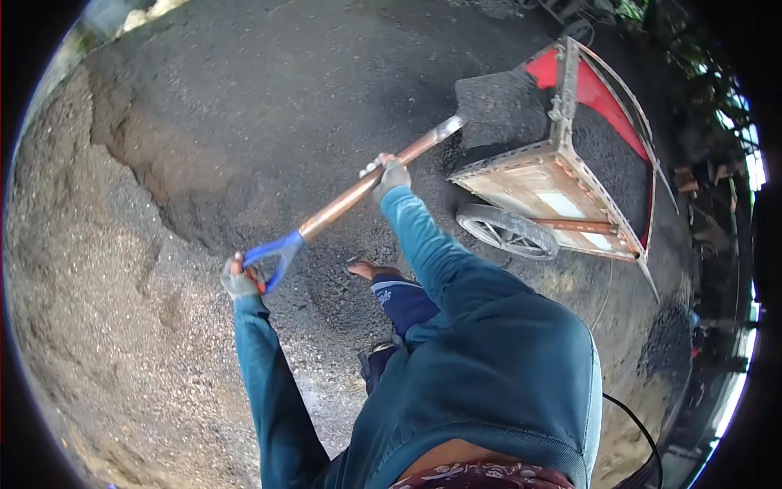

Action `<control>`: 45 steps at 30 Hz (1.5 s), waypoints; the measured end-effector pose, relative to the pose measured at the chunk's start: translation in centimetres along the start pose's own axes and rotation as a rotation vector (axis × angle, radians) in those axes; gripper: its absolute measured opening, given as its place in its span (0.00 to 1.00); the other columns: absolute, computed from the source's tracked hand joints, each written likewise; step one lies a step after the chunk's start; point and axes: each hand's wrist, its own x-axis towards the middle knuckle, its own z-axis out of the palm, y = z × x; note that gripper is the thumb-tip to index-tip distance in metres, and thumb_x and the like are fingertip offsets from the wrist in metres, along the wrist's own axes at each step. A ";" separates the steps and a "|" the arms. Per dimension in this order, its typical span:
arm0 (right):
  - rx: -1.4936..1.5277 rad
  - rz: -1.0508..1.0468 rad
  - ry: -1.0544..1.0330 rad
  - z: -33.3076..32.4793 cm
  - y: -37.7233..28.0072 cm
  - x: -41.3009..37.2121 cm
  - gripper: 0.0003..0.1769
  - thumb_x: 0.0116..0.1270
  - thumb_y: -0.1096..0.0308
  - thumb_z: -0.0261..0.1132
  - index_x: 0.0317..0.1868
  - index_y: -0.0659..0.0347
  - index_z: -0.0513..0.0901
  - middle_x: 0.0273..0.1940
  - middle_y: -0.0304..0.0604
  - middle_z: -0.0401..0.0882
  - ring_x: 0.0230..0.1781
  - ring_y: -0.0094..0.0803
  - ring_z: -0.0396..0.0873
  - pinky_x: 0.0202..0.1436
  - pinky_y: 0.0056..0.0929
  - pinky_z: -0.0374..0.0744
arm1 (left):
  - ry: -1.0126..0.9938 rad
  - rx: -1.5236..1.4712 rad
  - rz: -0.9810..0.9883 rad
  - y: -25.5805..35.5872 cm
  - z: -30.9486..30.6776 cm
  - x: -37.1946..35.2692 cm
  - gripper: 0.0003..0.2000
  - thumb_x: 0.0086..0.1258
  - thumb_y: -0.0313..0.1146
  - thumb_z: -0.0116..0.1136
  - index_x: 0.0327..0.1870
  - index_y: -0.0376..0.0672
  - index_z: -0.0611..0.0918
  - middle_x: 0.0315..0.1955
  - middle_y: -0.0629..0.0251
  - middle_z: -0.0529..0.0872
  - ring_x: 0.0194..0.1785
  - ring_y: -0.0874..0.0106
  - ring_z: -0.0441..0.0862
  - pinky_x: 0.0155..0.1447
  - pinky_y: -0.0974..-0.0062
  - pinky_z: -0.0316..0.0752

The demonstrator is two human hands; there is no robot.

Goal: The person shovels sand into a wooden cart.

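Observation:
My left hand point(239, 281), in a greyish glove with bare fingertips, is closed on the blue D-shaped grip of a shovel point(338, 202). Farther up, my gloved right hand point(391, 175) wraps round the brown shaft. From there the shaft slants up and right to a metal socket. The dark shovel blade point(498, 102) is at the near end of a cart point(529, 183) and seems to carry dark, gritty material. Blade and material are hard to tell apart there. Inside the cart lies a dark granular load point(599, 147).
The cart has wooden sides, a red inner panel point(607, 110) and a spoked wheel point(507, 231). A large bank of gravelly sand point(106, 285) rises on the left. My bare foot point(361, 267) stands on gritty ground. Various clutter lines the right edge.

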 end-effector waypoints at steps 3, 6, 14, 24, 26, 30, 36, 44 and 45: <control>0.250 -0.090 -0.115 1.9 -7.8 1.1 0.05 0.65 0.73 0.58 0.32 0.54 0.71 0.24 0.37 0.67 0.24 0.34 0.70 0.40 0.48 0.78 | -0.285 0.082 0.115 7.7 10.4 5.8 0.15 0.70 0.41 0.59 0.24 0.43 0.73 0.11 0.68 0.71 0.12 0.74 0.69 0.18 0.72 0.69; 0.269 -0.096 -0.122 3.7 -9.2 0.7 0.06 0.61 0.74 0.58 0.28 0.53 0.70 0.21 0.38 0.67 0.22 0.37 0.70 0.39 0.50 0.78 | -0.348 0.117 0.095 11.6 12.2 6.1 0.15 0.70 0.41 0.59 0.25 0.44 0.74 0.13 0.70 0.71 0.14 0.75 0.69 0.23 0.74 0.71; -0.374 0.422 -0.140 -6.9 11.6 -2.5 0.11 0.65 0.75 0.63 0.44 0.60 0.71 0.29 0.42 0.72 0.26 0.37 0.77 0.30 0.44 0.83 | 0.473 -0.138 -0.294 -10.2 -12.3 -19.4 0.23 0.70 0.59 0.46 0.19 0.53 0.69 0.11 0.72 0.65 0.11 0.72 0.61 0.16 0.72 0.61; -2.100 0.254 -0.359 -41.3 30.1 16.5 0.23 0.69 0.53 0.60 0.50 0.67 0.80 0.40 0.55 0.81 0.43 0.46 0.81 0.48 0.52 0.77 | 1.703 -0.646 -0.827 -15.5 -7.8 -59.2 0.22 0.66 0.62 0.45 0.23 0.54 0.65 0.15 0.73 0.63 0.18 0.71 0.61 0.24 0.65 0.59; -2.037 0.457 -0.343 -38.8 33.4 14.2 0.21 0.68 0.55 0.61 0.49 0.67 0.80 0.38 0.54 0.81 0.40 0.46 0.81 0.45 0.51 0.78 | 1.812 -0.634 -0.787 -14.0 -7.5 -56.1 0.22 0.67 0.61 0.44 0.22 0.53 0.65 0.14 0.74 0.62 0.17 0.71 0.60 0.23 0.66 0.58; -1.720 0.847 -0.323 -30.6 44.9 6.7 0.17 0.66 0.60 0.64 0.46 0.66 0.79 0.34 0.53 0.80 0.34 0.45 0.81 0.39 0.50 0.80 | 1.589 -0.619 -0.681 -20.8 -14.3 -36.5 0.18 0.68 0.54 0.49 0.27 0.50 0.70 0.15 0.69 0.66 0.16 0.68 0.61 0.23 0.61 0.62; -1.332 0.912 -0.299 -21.6 42.0 -1.6 0.11 0.62 0.73 0.66 0.41 0.61 0.72 0.23 0.45 0.74 0.18 0.38 0.76 0.23 0.45 0.79 | 1.611 -0.547 -0.499 -22.9 -10.5 -33.8 0.21 0.68 0.50 0.50 0.18 0.48 0.65 0.09 0.68 0.63 0.09 0.69 0.58 0.14 0.67 0.55; -0.936 0.602 -0.002 -18.3 24.0 -5.6 0.17 0.58 0.80 0.67 0.43 0.58 0.70 0.26 0.46 0.75 0.19 0.40 0.78 0.21 0.46 0.81 | 1.126 -0.531 -0.737 -19.1 -14.4 -36.2 0.22 0.69 0.57 0.45 0.18 0.53 0.68 0.09 0.71 0.66 0.12 0.70 0.61 0.20 0.69 0.57; -0.926 0.478 0.033 -16.0 20.1 -6.4 0.16 0.61 0.80 0.65 0.45 0.58 0.69 0.28 0.46 0.76 0.20 0.40 0.78 0.22 0.46 0.82 | 0.943 -0.503 -0.721 -18.6 -14.1 -35.0 0.23 0.69 0.58 0.44 0.17 0.52 0.68 0.09 0.70 0.66 0.11 0.68 0.62 0.18 0.66 0.59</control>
